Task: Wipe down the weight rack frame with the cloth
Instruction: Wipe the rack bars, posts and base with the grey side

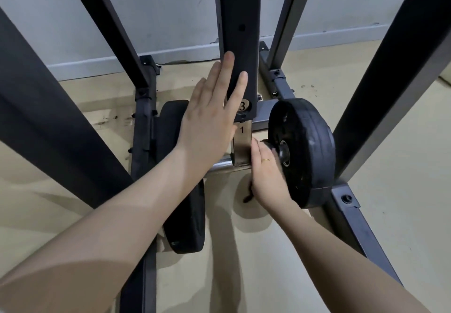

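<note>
The right hand (267,176) is curled around a dark cloth (249,193), only a scrap of which dangles below the palm, and presses it against the chrome bar (220,166) just beside the hub of the right weight plate (302,151). The left hand (212,119) lies flat with fingers straight against the central black upright (240,44), steadying rather than holding anything. To do this stretch well, I would judge the cloth should be worked right around the bar and into the corner where it meets the silver numbered bracket (241,141), with the left hand kept braced so the frame does not rock. The weight rack frame (400,68) surrounds both arms: matt black square tubing, slanted posts to the left and right, bolted base rails on a beige floor (402,215). The upright carries a round label with a 3, the bracket a 1. A second black plate (181,178) stands on edge to the left, near the left base rail.
</note>
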A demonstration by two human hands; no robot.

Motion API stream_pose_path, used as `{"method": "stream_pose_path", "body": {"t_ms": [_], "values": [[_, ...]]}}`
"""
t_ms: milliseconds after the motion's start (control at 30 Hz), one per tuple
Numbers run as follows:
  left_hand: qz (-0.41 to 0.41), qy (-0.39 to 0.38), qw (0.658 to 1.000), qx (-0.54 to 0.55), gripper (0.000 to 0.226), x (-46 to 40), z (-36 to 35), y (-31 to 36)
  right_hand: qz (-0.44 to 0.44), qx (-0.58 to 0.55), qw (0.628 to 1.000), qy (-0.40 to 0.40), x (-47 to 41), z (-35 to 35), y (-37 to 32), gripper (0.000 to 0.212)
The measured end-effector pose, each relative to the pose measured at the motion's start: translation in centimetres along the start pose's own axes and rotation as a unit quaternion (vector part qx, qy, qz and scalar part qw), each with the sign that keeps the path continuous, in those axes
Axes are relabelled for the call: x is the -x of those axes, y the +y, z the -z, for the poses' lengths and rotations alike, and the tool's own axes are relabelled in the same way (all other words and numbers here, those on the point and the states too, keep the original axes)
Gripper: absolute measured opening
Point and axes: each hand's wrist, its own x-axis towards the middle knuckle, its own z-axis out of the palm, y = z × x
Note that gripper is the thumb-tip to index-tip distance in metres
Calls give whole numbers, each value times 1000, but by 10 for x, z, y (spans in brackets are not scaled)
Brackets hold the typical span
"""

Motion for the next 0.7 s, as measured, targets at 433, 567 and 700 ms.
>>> {"method": "stream_pose_path", "body": {"t_ms": [433,567,700], "values": [[-11,-14,1000,10,89,18,-12,12,-122,10,992,-33,-17,11,14,47],[-8,-20,1000,13,87,17,-12,15,-15,50,999,12,-11,-4,-2,60],[23,-24,999,21,81,18,-10,22,-64,54,996,-36,-10,7,9,63]]}}
